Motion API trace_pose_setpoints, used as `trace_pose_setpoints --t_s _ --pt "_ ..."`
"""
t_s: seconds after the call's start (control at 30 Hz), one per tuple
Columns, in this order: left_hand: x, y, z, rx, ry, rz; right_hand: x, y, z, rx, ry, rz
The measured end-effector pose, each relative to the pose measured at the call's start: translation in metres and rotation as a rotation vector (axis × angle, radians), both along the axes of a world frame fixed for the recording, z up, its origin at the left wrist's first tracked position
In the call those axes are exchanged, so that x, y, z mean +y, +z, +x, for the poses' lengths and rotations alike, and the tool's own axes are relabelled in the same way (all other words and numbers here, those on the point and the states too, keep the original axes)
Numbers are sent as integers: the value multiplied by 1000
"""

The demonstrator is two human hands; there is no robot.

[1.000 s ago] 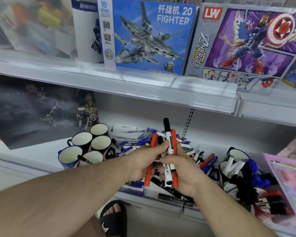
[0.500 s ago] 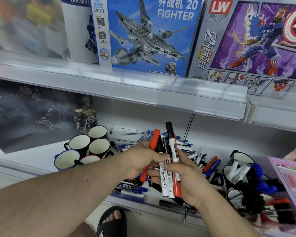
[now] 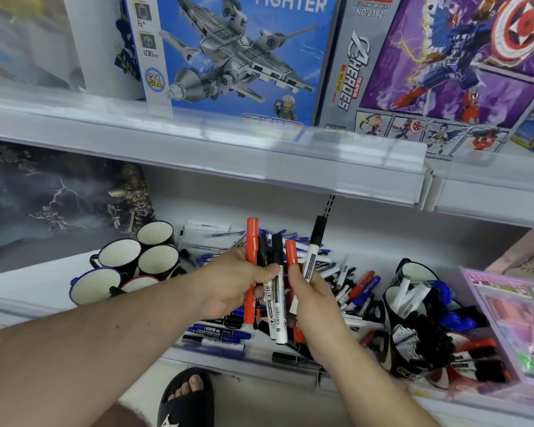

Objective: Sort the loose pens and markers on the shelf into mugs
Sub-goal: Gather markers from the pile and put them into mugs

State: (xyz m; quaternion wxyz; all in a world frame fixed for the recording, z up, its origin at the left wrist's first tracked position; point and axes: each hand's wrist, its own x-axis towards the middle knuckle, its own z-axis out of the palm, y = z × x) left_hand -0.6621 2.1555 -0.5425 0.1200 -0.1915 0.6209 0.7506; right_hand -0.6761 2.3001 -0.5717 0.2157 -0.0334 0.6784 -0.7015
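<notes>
Here, at the left of the shelf (image 3: 43,291), five mugs (image 3: 121,257) stand clustered, white inside, dark or blue outside, one with a red rim. My left hand (image 3: 238,285) has its fingers curled round a bundle of markers (image 3: 275,291) held upright above the pile: a long all-red one, and white barrels with black caps. Beside it, my right hand (image 3: 313,295) pinches a white marker with a black cap (image 3: 313,249), tilted slightly right, with a red-capped one against my thumb. Behind and below them, loose pens (image 3: 216,332) lie scattered, mostly blue and black. Farther right, more mugs (image 3: 413,300) already bristle with markers, some lying tipped over.
</notes>
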Motion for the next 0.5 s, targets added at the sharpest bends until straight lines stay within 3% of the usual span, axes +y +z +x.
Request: trace_pose_setpoints --t_s 0.23,0.5 --pt "16 4 4 16 -102 35 6 3 -3 -139 -22 -144" --pt "22 2 2 23 -83 -11 20 7 3 76 154 -14"
